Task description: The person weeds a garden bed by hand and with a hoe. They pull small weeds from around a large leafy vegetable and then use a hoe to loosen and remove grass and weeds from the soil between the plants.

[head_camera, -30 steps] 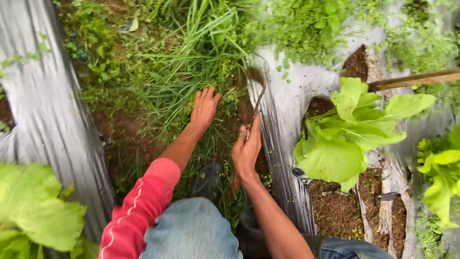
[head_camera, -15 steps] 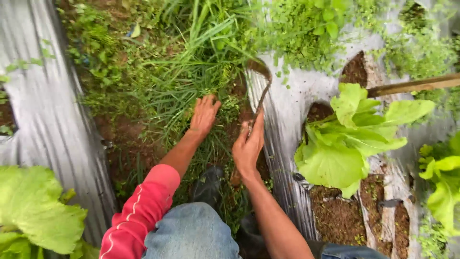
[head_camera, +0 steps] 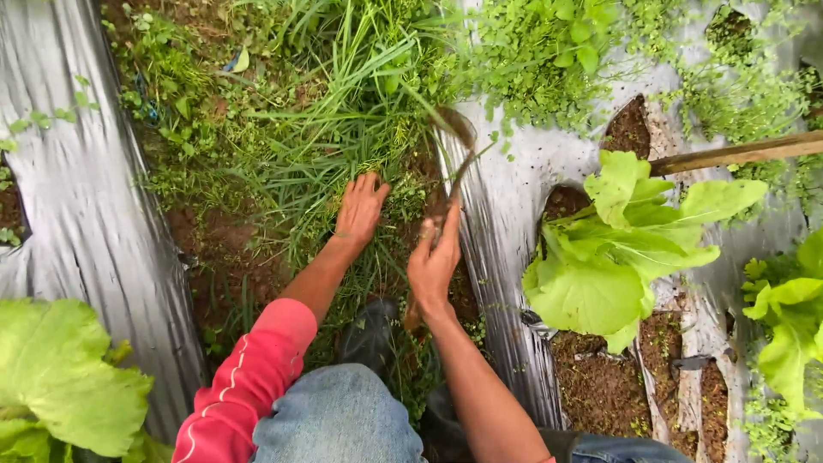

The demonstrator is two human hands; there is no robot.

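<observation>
Gripping a sickle (head_camera: 454, 163), the right hand (head_camera: 433, 261) closed round its handle — blade pointing up-frame; left hand (head_camera: 360, 208) pressed spread on grass (head_camera: 343, 129) just beside, left.

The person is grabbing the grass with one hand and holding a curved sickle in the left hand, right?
Not quite. The head view shows the sickle in the right hand; the left hand is the one on the grass.
</observation>
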